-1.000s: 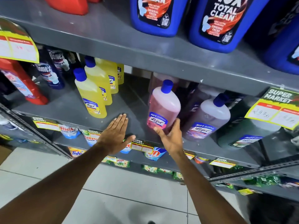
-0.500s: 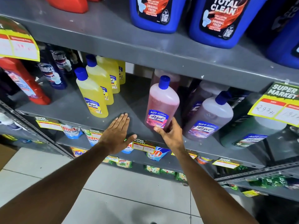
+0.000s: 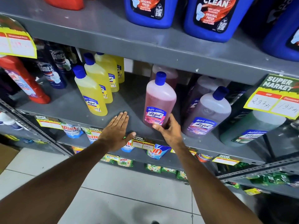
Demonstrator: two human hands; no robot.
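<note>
A pink Lizol bottle (image 3: pixel 160 97) with a blue cap stands on the grey middle shelf (image 3: pixel 68 107), leaning slightly. My right hand (image 3: pixel 171 135) grips its base, thumb across the front under the label and fingers round the right side. My left hand (image 3: pixel 116 133) lies flat on the shelf's front edge with straight fingers, a hand's width left of the bottle, and holds nothing.
Yellow Lizol bottles (image 3: pixel 90 94) stand to the left, a purple bottle (image 3: pixel 208 113) and a green bottle (image 3: pixel 247 130) to the right. Another pink bottle (image 3: pixel 166 75) stands behind. Blue jugs (image 3: pixel 150 12) fill the shelf above. Price tags (image 3: pixel 275 97) hang off the edges. Detergent pouches (image 3: pixel 72 130) hang below.
My right hand has closed round the pink bottle's base, and the bottle has shifted a little left and stands straighter. My left hand has stayed flat on the shelf.
</note>
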